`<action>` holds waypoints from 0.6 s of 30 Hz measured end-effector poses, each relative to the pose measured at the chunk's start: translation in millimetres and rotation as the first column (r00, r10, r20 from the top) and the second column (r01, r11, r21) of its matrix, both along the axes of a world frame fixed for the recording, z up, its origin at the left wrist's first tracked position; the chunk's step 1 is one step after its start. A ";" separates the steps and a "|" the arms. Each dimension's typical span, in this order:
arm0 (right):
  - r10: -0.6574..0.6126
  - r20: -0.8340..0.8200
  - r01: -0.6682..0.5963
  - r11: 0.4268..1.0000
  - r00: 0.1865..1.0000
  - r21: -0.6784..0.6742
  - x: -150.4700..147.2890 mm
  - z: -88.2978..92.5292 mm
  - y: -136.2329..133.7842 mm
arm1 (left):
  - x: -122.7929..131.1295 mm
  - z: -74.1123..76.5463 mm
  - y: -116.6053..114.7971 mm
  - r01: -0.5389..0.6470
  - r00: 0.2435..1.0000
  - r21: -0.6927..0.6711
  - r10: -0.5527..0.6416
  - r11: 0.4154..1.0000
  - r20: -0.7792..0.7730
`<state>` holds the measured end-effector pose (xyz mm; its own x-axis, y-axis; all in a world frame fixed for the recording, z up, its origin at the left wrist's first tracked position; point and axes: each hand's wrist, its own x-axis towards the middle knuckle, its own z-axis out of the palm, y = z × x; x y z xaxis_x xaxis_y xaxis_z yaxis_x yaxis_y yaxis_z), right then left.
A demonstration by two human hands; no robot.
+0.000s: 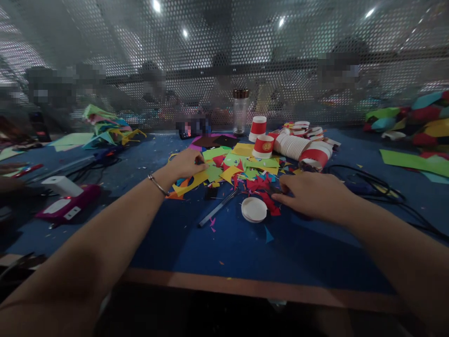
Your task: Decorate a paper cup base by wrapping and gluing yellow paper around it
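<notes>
My left hand point(187, 164) rests on a heap of coloured paper scraps point(242, 168) in the middle of the blue table point(224, 243). Its fingers are curled, with a small dark thing at their tips that I cannot make out. A thin bracelet sits on that wrist. My right hand point(312, 194) lies palm down at the heap's right edge. Its fingers stretch left over red scraps and touch a dark object. A white round lid point(254, 209) and a dark pen point(217, 208) lie between my hands.
Red and white paper cups point(264, 146), some stacked on their side, and a clear bottle point(240, 111) stand behind the heap. Black cables point(379, 187) run at the right. A pink and white device point(65, 206) sits at the left. A perforated screen point(224, 56) closes the back; people sit beyond it.
</notes>
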<state>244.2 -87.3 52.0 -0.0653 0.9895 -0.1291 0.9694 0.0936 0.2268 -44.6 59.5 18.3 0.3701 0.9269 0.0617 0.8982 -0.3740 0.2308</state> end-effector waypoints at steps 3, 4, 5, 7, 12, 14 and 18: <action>0.002 -0.014 -0.002 1.000 1.000 0.003 0.5 -0.2 0.2 | 1.0 -6.2 4.5 -0.006 0.998 0.001 0.006 1.000 0.068; 0.003 -0.015 -0.003 1.000 1.000 0.001 0.6 -0.1 0.2 | 0.4 -6.0 4.8 -0.011 0.995 0.007 0.011 1.000 0.095; 0.002 -0.013 -0.002 1.000 1.000 -0.003 0.6 -0.1 0.1 | -0.5 -4.8 4.5 -0.014 0.992 0.015 0.012 1.000 0.125; -0.002 -0.003 0.002 1.000 1.000 -0.010 0.6 0.0 0.1 | -2.6 0.2 2.2 -0.007 0.982 0.028 0.002 1.000 0.190; 0.004 0.000 -0.004 1.000 1.000 -0.006 2.2 -1.9 1.6 | -2.2 18.1 -14.8 0.126 0.929 -0.086 -0.087 0.988 0.359; 0.005 -0.006 -0.005 1.000 1.000 0.004 3.6 -3.5 2.6 | 1.9 23.8 -25.0 0.266 0.913 -0.266 -0.153 0.927 0.379; 0.008 -0.016 -0.008 1.000 1.000 0.012 5.0 -5.1 3.6 | 6.4 33.0 -36.8 0.416 0.907 -0.494 -0.308 0.763 0.287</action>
<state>249.2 -83.6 46.9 -0.0750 0.9904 -0.1159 0.9722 0.0985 0.2125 -38.2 22.7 51.3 0.7173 0.6283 -0.3013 0.6435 -0.4313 0.6324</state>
